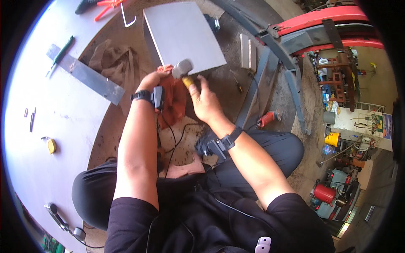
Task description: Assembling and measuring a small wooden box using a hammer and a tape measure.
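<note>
My right hand [206,102] is wrapped round the yellow handle of a hammer [183,68]. The blocky metal head is close to the near corner of a grey sheet-metal box [183,31]; I cannot tell whether they touch. Just left of the hammer head, my left hand [152,80] grips the top of a crumpled orange cloth [174,98], its fingertips partly hidden. The cloth hangs down beside my left wrist. Both wrists wear dark straps with small black devices.
At left, a pale tabletop holds a flat metal strip [90,78], a green-handled screwdriver [63,50] and a yellow tape measure [51,146]. A brown cloth [114,63] lies at its edge. A red power tool [269,119] and metal bars [248,52] are at right, near a red-and-grey frame [320,21].
</note>
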Available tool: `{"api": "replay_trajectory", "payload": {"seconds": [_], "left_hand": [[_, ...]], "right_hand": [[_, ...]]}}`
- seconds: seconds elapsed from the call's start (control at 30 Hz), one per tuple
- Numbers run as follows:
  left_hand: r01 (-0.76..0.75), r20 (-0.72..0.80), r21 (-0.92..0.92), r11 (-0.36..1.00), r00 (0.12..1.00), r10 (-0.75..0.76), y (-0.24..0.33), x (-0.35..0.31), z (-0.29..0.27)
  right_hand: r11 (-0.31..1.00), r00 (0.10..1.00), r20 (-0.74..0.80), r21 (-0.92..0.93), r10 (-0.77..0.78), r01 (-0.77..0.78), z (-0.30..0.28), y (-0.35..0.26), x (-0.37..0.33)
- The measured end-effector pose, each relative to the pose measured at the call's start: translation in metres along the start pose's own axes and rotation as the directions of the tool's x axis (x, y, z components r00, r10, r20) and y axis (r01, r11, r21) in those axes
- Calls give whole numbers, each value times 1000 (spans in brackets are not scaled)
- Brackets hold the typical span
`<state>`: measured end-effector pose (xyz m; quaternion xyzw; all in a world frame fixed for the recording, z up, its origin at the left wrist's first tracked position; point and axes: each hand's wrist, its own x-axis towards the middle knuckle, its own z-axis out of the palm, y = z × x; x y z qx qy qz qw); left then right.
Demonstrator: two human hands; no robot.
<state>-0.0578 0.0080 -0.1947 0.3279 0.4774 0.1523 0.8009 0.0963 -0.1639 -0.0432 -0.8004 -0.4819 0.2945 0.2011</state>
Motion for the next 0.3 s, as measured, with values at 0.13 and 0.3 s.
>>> {"api": "replay_trajectory", "payload": {"seconds": [0.13,0.3], "left_hand": [[179,76,-89,980,982,-173,15,-9,49],[-228,64,359,905,973,220,-3,23,15]], "right_hand": [[1000,999,-53,12,8,-7,-6,31,1],[993,991,77,-36,114,-111,1,22,6]]}}
